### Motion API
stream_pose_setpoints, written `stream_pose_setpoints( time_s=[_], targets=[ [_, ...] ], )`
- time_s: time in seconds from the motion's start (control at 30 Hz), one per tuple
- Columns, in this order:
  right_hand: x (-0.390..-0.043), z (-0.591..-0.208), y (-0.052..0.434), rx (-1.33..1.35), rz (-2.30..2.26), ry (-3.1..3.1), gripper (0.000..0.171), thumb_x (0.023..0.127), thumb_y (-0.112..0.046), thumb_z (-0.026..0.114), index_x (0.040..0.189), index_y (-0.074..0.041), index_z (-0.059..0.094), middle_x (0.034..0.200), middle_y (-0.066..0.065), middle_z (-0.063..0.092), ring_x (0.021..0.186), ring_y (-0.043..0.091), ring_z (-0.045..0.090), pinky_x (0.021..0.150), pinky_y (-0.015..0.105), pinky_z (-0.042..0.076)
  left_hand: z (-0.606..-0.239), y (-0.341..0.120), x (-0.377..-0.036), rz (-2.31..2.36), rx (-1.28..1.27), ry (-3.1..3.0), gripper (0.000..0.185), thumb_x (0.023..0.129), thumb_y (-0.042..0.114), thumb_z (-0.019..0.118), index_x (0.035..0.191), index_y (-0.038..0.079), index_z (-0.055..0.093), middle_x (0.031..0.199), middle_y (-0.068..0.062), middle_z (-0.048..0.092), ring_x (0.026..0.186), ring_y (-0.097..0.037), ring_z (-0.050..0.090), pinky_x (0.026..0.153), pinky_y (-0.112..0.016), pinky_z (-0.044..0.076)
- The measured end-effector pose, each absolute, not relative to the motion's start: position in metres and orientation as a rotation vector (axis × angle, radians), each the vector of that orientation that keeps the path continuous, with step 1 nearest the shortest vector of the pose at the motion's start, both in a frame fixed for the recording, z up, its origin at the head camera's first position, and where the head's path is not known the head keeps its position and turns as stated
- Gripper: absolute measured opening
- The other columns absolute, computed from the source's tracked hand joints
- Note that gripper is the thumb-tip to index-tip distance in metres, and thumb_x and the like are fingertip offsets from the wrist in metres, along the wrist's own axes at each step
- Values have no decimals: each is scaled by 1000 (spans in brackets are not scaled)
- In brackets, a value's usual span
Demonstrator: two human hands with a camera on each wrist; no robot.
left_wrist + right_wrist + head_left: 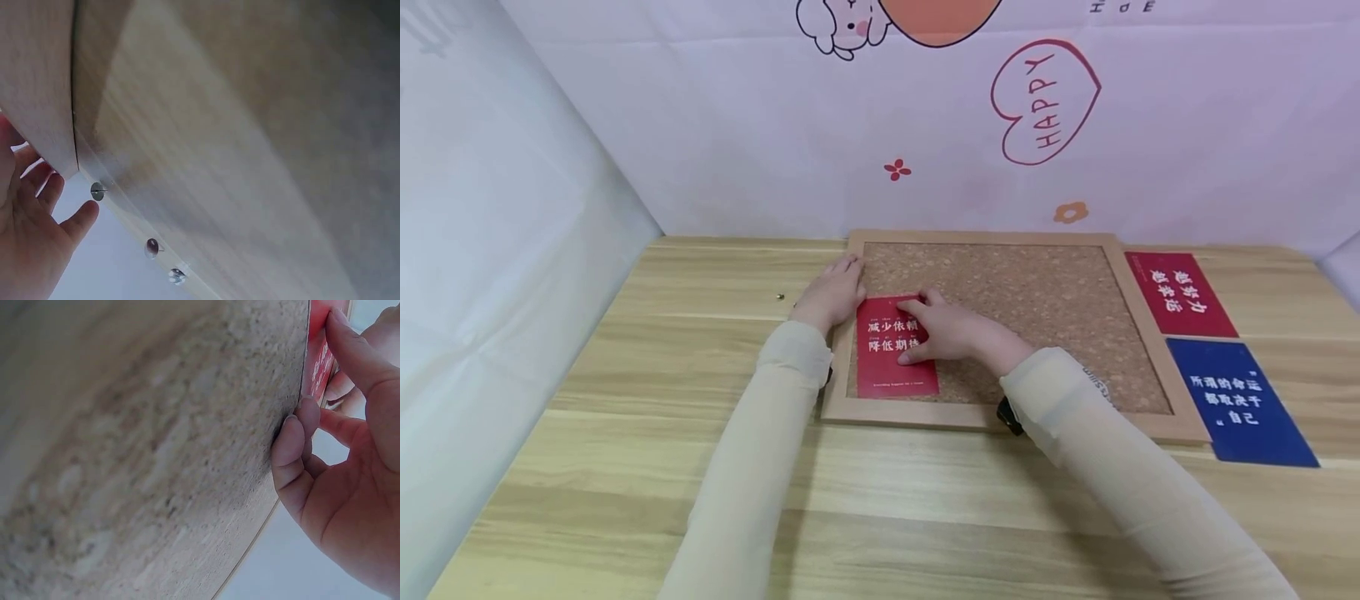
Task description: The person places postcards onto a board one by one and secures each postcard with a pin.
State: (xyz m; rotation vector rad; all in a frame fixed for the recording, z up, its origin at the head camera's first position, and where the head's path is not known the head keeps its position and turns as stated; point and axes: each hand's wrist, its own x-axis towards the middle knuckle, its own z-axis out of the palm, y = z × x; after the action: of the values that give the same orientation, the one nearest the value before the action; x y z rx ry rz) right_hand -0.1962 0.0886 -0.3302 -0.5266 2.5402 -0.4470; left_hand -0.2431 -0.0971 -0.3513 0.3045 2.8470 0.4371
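A cork board (1022,308) with a light wooden frame lies on the table. A red card (880,371) with white writing lies flat on its left end. My right hand (951,329) touches the card near its right edge, thumb and fingertips spread. In the right wrist view, the thumb presses the red card (319,319) while other fingertips rest on cork beside its edge. Resting along the frame's left side is my left hand (831,292), close to the card. The left wrist view has its fingers against the wooden frame (37,81) and the thumb held apart.
Left of the board lies a small metal pin (780,297); up close, a thumbtack (98,191) and two others show on the table. To the board's right lie another red card (1183,296) and a blue card (1243,400). A white printed sheet (775,142) hangs behind.
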Motion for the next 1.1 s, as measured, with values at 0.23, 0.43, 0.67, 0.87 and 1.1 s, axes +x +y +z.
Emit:
stream_pose_setpoints(
  time_s=[0.23,0.43,0.67,0.87,1.1],
  targets=[
    [-197,-333,89,-541,-479,2526,85,85,-38,71,152,-14,25,156,21,14,137,42,36,111,54,33,-351,-104,-241,357,256,2918,56,102,27,31,151,1,20,159,-16,18,148,-31,18,121,-40,17],
    [-197,-332,90,-532,-478,2530,85,84,-39,71,152,-15,25,155,19,15,135,41,38,110,53,35,-344,-107,-238,192,259,2955,52,102,24,29,146,-3,31,150,-19,36,141,-32,33,117,-39,27],
    [-197,-333,91,-530,-482,2525,85,84,-39,71,152,-16,25,155,19,15,135,40,38,110,52,35,-340,-110,-232,119,285,2945,44,101,21,36,139,0,43,141,-18,48,133,-31,44,110,-42,39],
    [-196,-333,91,-522,-484,2525,85,84,-38,71,152,-16,25,155,18,15,135,40,38,110,53,35,-344,-119,-233,163,257,2941,28,98,16,43,117,0,58,121,-18,59,113,-31,58,98,-43,48],
    [-196,-333,91,-520,-490,2525,85,84,-38,72,152,-16,25,156,18,14,135,40,37,109,54,36,-346,-128,-232,118,292,2972,20,95,10,49,107,1,63,113,-17,63,107,-30,61,92,-41,51]
  ],
)
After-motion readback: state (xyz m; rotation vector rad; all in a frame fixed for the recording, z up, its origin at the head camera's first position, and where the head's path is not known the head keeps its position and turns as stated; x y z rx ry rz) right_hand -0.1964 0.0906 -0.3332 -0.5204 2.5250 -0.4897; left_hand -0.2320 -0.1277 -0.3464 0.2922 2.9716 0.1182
